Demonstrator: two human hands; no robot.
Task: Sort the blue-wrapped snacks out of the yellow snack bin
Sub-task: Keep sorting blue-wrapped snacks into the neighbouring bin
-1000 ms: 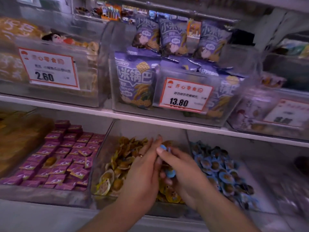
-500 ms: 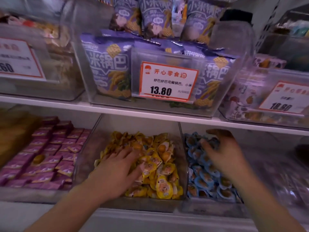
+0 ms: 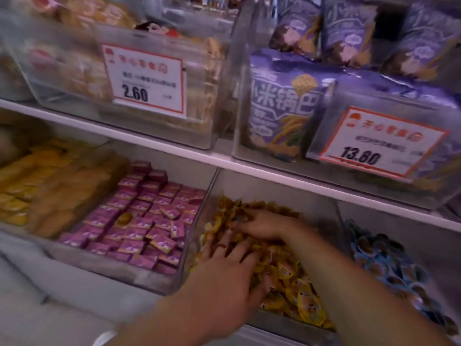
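A clear bin (image 3: pixel 279 191) on the lower shelf holds a heap of yellow-wrapped snacks (image 3: pixel 296 290). Both my hands lie on that heap. My left hand (image 3: pixel 224 273) rests flat on the front left of the pile, fingers spread, a ring on one finger. My right hand (image 3: pixel 264 224) reaches across to the back of the pile with fingers extended into the wrappers. No blue wrapper shows among the yellow ones. To the right stands the bin of blue-wrapped snacks (image 3: pixel 384 265). The frame is motion-blurred.
Left of the yellow bin sits a bin of pink boxed snacks (image 3: pixel 139 216) with one brown piece on top, then orange-yellow packs (image 3: pixel 37 181). The white shelf edge (image 3: pixel 174 148) above carries bins with price tags 2.60 (image 3: pixel 143 81) and 13.80 (image 3: pixel 374 143).
My right hand has come back from the blue bin to the yellow heap. My left hand stays on the pile. The view has swung to the left.
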